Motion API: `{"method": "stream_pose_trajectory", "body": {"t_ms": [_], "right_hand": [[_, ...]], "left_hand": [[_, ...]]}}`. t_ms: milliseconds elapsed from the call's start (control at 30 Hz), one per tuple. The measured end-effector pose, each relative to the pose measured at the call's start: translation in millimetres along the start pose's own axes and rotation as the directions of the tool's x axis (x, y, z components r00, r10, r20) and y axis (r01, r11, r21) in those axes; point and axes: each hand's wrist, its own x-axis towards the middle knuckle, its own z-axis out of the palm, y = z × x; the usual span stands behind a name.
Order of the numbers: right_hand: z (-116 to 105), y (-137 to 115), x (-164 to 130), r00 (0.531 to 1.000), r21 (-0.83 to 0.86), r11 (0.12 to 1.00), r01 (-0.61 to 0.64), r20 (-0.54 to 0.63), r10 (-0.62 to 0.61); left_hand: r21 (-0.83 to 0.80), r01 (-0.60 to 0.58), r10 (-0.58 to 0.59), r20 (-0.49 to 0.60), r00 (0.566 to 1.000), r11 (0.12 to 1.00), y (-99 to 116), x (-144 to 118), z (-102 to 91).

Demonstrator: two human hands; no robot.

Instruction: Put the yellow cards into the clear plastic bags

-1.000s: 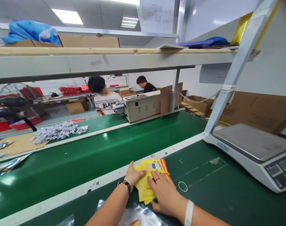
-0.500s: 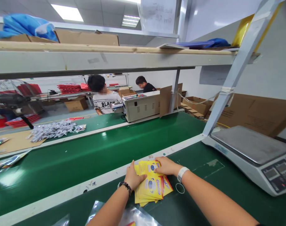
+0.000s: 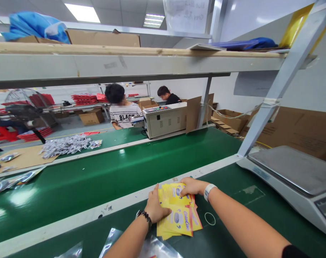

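Yellow printed ColaCao leaflets (image 3: 177, 223) lie in a loose, fanned pile on the dark green worktop, with red edges showing at the right. My left hand (image 3: 155, 208) grips the pile's left side, its thumb lying over the top. At the upper right, my right hand (image 3: 193, 187) pinches an upper bunch of leaflets (image 3: 171, 193), with the thumb on their printed face. Clear plastic bags (image 3: 157, 247) lie below, partly hidden behind my left forearm. A thin pale ring (image 3: 210, 218), like a rubber band, rests right of the pile.
A weighing scale (image 3: 294, 170) stands at the right beside a slanted metal post (image 3: 270, 107). A green conveyor belt (image 3: 98, 182) runs beyond the white rail. Past it are a beige machine (image 3: 166, 122), a heap of grey-white cords (image 3: 67, 145) and two people. A shelf (image 3: 141, 66) crosses overhead.
The view has swung slightly left, so things sit further right. Both hands stay on the leaflets, and the right one has shifted the upper bunch slightly.
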Motion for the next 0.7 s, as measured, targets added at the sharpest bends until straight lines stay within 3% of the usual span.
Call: {"method": "stream_pose_trajectory", "body": {"t_ms": [133,333,533,700], "right_hand": [[0,-1,0,0.999,0.042,0.999,0.027,0.029,-0.028],[6,6,-2,0.995,0.066,0.996,0.066,-0.077,-0.061],[7,18,-2,0.986,0.072,0.994,-0.080,-0.143,0.090],[11,19,0,0.977,0.057,0.996,-0.067,-0.200,0.077]], "left_hand": [[0.002,0.004,-0.004,-0.002,1.000,1.000,3,0,-0.9],[0.015,0.015,-0.015,0.005,1.000,1.000,6,0,-2.4],[0.053,0.032,-0.031,-0.009,0.999,0.998,8,1,-3.2],[0.117,0.005,0.002,-0.059,0.998,0.993,14,-1,-2.8]]}}
